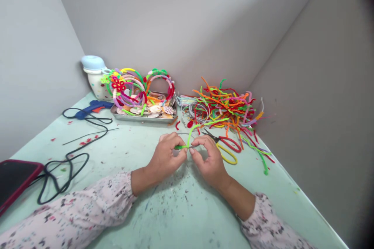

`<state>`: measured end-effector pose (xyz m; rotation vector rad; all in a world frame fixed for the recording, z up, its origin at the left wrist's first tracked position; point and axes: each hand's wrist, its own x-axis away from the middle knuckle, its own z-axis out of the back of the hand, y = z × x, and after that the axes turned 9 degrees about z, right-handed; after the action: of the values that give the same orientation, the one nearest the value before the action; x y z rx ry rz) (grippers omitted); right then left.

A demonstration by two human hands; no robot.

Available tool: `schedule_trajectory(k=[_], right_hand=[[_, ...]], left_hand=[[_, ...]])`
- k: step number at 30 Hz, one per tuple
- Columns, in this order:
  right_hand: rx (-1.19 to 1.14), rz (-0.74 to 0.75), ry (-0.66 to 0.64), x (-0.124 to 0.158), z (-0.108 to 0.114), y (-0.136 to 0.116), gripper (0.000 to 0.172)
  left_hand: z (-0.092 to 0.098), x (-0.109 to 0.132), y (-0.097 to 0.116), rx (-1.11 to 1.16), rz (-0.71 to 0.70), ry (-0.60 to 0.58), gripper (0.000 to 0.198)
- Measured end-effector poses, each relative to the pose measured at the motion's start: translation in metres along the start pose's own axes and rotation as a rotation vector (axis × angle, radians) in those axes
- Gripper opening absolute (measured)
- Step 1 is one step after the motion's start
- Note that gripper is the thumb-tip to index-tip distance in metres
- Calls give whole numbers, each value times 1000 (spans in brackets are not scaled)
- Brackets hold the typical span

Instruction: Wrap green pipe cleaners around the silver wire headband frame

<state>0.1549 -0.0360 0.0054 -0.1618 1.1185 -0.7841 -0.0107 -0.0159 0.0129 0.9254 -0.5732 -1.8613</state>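
Observation:
My left hand (167, 157) pinches a bright green pipe cleaner (189, 134) near the middle of the table; its free end sticks up and bends to the right. Part of the green is wound around a thin grey wire hoop (187, 134), whose far side arcs behind the fingers. Close on the right, my right hand (208, 158) holds the wire hoop between thumb and forefinger. Scissors (226, 144) with one red and one yellow handle lie just beyond my right hand.
Behind stands a metal tray (131, 118) of shells and colourful hoops. A pipe cleaner pile (228, 105) and wire coil (198, 112) are back right. At left are a white bottle (97, 81), blue glue gun (93, 108), black cord (70, 156) and red-edged phone (17, 179).

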Motion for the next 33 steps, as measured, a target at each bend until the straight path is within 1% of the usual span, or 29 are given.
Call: schedule_trajectory(k=[4,9,13,22,33], right_hand=[[34,76,-26,0,0,1,14],[74,87,-53,0,0,2,20],[86,90,-38,0,-1,2,18],[126,99,-21,-1,-1,2,15],[158,90,-30,-1,-1,2,13]], left_hand=[[0,0,-1,10,7,-5,10],[0,-1,-1,25,3,-12,11],[2,-1,0,60,-34,-32,11],[3,0,0,60,-35,-28,12],[2,1,-2,44,-47,-25,12]])
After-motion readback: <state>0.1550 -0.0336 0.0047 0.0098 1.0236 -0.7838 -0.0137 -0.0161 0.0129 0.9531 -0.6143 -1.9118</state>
